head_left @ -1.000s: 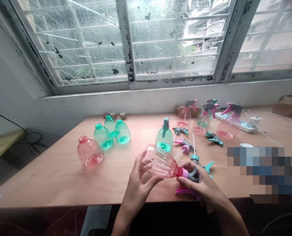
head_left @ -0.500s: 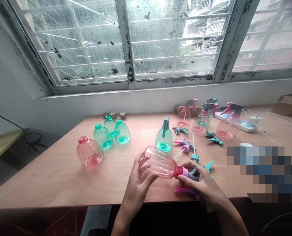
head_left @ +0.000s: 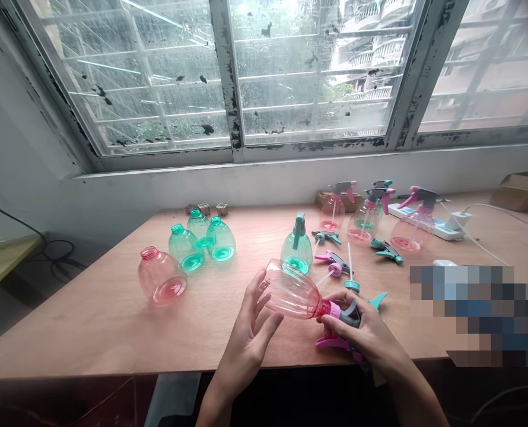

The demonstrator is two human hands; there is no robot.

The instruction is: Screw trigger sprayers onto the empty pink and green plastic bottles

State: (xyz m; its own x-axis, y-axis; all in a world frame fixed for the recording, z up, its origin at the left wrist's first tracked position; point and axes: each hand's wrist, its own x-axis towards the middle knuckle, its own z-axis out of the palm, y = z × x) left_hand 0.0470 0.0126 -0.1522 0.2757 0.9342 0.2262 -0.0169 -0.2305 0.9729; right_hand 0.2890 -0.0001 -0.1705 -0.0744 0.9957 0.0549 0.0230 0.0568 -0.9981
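My right hand (head_left: 357, 323) is closed around the grey and pink spray head (head_left: 342, 311) at the neck of a clear pink spray bottle (head_left: 293, 293), tilted on its side above the table with its base to the left. My left hand (head_left: 250, 332) is at that base with fingers and thumb spread, beside the bottle rather than gripping it; whether a fingertip still touches is unclear. Beneath my right hand lies a pink trigger head (head_left: 333, 343), and just behind is a loose green one (head_left: 352, 287), its tube pointing up. A green spray bottle (head_left: 296, 252) stands behind the pink one.
At the left stand a capless pink bottle (head_left: 161, 276) and several capless green bottles (head_left: 186, 249). Loose trigger heads (head_left: 335, 261) lie right of centre. Assembled spray bottles (head_left: 413, 225) stand at the back right, near a white power strip (head_left: 442, 225) with cables. A pixelated area covers the right side.
My left hand has loosened from the bottle's base and drawn slightly away, its fingers now more spread. The bottle's base end has risen slightly; my right hand keeps its grip.
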